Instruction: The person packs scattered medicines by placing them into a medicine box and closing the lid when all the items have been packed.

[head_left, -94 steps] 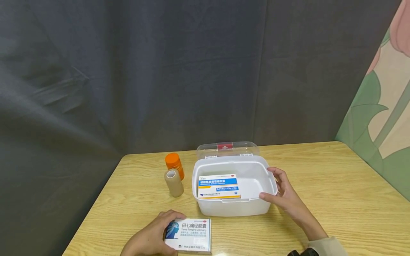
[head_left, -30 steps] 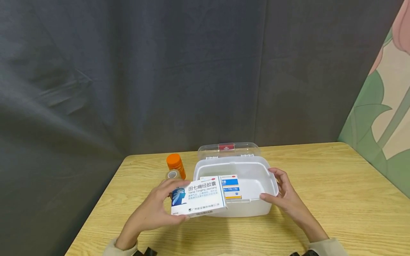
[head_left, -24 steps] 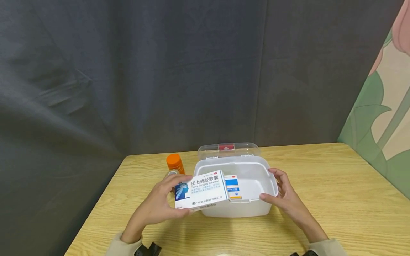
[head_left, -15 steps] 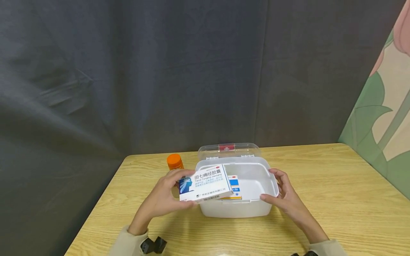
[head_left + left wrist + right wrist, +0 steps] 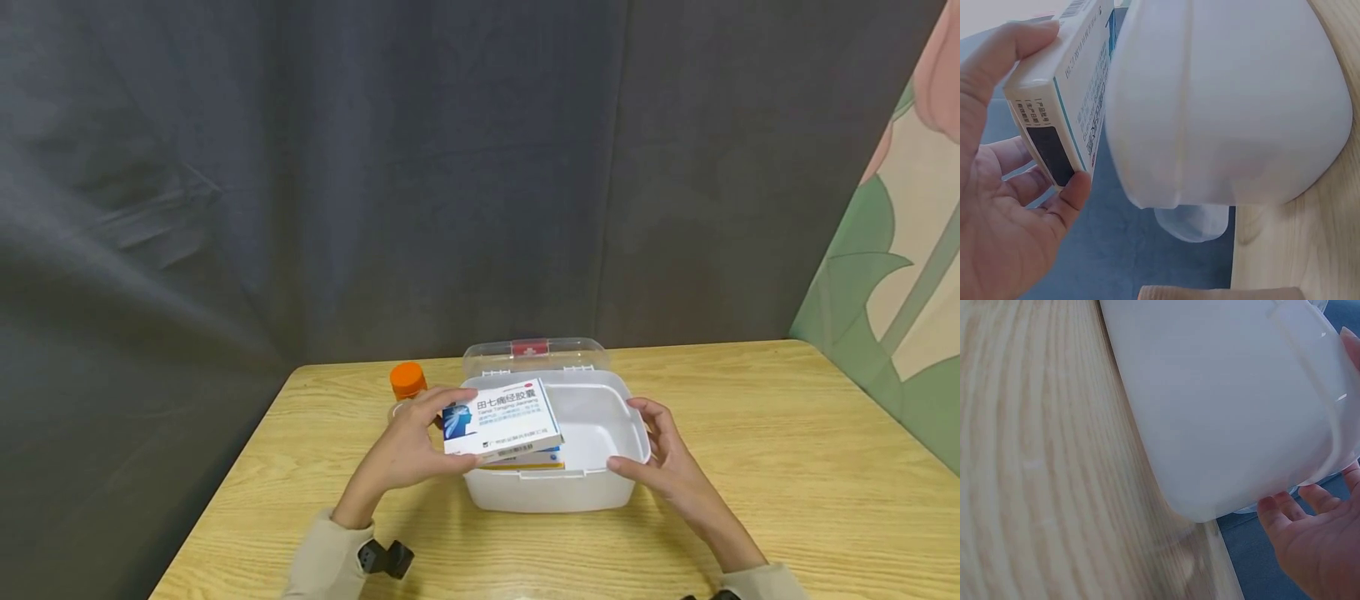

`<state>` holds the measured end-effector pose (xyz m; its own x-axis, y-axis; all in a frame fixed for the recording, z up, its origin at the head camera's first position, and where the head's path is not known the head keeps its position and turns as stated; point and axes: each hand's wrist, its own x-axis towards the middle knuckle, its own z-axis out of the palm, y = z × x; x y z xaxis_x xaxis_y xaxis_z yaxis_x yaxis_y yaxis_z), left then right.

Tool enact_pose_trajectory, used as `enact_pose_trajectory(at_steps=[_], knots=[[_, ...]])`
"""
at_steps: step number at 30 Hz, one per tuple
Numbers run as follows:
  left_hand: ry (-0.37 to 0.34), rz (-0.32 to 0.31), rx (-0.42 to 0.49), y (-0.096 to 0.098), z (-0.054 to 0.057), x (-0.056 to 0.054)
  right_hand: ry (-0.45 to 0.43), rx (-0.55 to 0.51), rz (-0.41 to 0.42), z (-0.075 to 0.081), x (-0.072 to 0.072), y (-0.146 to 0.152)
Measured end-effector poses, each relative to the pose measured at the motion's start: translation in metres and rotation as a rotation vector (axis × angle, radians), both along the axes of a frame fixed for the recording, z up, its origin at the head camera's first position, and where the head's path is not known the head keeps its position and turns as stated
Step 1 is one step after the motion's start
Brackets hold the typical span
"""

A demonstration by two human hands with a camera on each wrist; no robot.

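My left hand [image 5: 405, 446] grips a white medicine carton [image 5: 502, 421] with a blue head picture, thumb on its near edge and fingers on its far edge. The carton is tilted over the left part of a white first-aid box [image 5: 555, 493]. In the left wrist view, the carton [image 5: 1079, 75] stands close beside the box wall [image 5: 1229, 106]. Beneath it, inside the box, lies another medicine carton [image 5: 536, 460], blue, white and orange, mostly covered. My right hand [image 5: 675, 462] holds the box's right end, thumb at the front rim; its fingers [image 5: 1272, 515] touch the wall in the right wrist view.
Behind the box its clear lid [image 5: 570, 357] with a red cross label hangs open. An orange-capped bottle [image 5: 407, 379] stands left of the box, partly behind my left hand. A tan roll [image 5: 395, 409] there is almost hidden. Dark cloth [image 5: 450, 183] rises behind the wooden table [image 5: 750, 417].
My left hand has lifted the head-picture carton off the table and carried it up and rightward over the box, covering more of the carton inside. The right hand has stayed at the box's right end.
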<state>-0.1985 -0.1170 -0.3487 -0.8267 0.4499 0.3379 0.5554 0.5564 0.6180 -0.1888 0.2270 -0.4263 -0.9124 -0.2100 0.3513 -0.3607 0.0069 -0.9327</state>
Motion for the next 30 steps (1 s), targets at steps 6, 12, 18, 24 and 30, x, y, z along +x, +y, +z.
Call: enact_pose_trajectory(at_steps=[6, 12, 18, 24, 30], knots=[[-0.064, 0.003, -0.007, 0.007, -0.002, -0.009, 0.001, 0.007, -0.013, 0.000, -0.001, -0.001], [-0.074, -0.026, -0.041, 0.012, -0.004, -0.017, 0.001, 0.010, -0.009, 0.000, -0.002, -0.002], [-0.077, -0.044, -0.110, 0.020, -0.005, -0.023, 0.014, -0.019, 0.028, -0.002, -0.004, -0.001], [-0.090, -0.063, -0.177, 0.028, -0.001, -0.026, 0.019, -0.023, 0.024, -0.001, -0.004, -0.001], [-0.076, -0.092, -0.238, 0.033, 0.001, -0.030, 0.020, -0.031, 0.031, -0.001, -0.004, -0.001]])
